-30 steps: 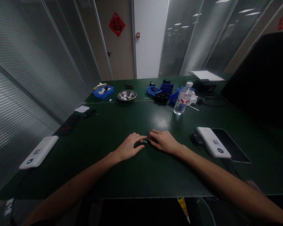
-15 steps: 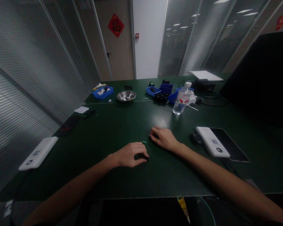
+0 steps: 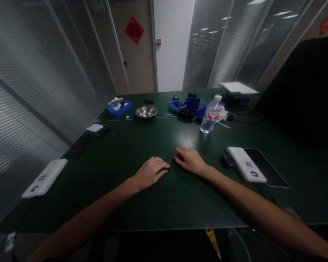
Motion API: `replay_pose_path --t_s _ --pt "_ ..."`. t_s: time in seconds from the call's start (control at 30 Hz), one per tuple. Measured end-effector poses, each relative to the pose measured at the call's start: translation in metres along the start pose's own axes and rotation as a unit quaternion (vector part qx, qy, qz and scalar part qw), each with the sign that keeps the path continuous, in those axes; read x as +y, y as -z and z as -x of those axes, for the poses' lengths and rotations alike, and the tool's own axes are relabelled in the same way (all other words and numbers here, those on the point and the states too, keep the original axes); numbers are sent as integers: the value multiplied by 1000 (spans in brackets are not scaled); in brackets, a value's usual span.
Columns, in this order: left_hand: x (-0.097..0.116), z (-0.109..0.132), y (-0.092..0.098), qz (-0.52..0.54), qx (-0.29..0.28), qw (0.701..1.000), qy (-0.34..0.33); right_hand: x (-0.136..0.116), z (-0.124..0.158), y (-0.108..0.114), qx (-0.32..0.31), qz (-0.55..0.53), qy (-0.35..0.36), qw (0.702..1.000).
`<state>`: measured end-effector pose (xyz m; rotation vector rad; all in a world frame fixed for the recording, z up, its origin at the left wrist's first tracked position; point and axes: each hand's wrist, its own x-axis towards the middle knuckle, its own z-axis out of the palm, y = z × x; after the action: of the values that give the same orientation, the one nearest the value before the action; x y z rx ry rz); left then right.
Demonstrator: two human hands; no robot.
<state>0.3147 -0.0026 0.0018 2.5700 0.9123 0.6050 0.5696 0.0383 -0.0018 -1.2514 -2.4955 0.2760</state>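
Both of my hands rest on the dark green table (image 3: 142, 203) near its middle. My left hand (image 3: 151, 171) is curled, fingers closed over a small dark part (image 3: 165, 169) pressed against the tabletop. My right hand (image 3: 190, 160) lies a little to the right and farther back, fingers pinched on a thin pointed tool (image 3: 172, 157) whose tip sticks out to the left. The two hands are a short gap apart. The small part is mostly hidden under my fingers.
A white device (image 3: 45, 177) lies at the left edge, another white device (image 3: 244, 163) on a dark tablet (image 3: 268, 168) at the right. Farther back stand a water bottle (image 3: 210, 115), a metal bowl (image 3: 146, 111), blue bins (image 3: 119, 107) and cables.
My left hand pulled back toward me with the small dark part, then slid forward again beside my right hand. My right hand has barely moved.
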Motion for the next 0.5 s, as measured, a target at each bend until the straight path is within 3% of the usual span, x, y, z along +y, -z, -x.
replay_pose_path --t_s 0.13,0.23,0.4,0.5 --pt "-2 2 5 17 4 1000 11 1 0 1 -4 -6 -2 1000" --pt "-19 8 18 53 9 997 54 0 0 3 -11 -16 0 1000" --pt "-90 43 65 18 35 982 185 0 1 5 -12 -25 5 1000" --pt "-142 82 102 -71 104 951 284 0 1 4 -12 -27 6 1000"
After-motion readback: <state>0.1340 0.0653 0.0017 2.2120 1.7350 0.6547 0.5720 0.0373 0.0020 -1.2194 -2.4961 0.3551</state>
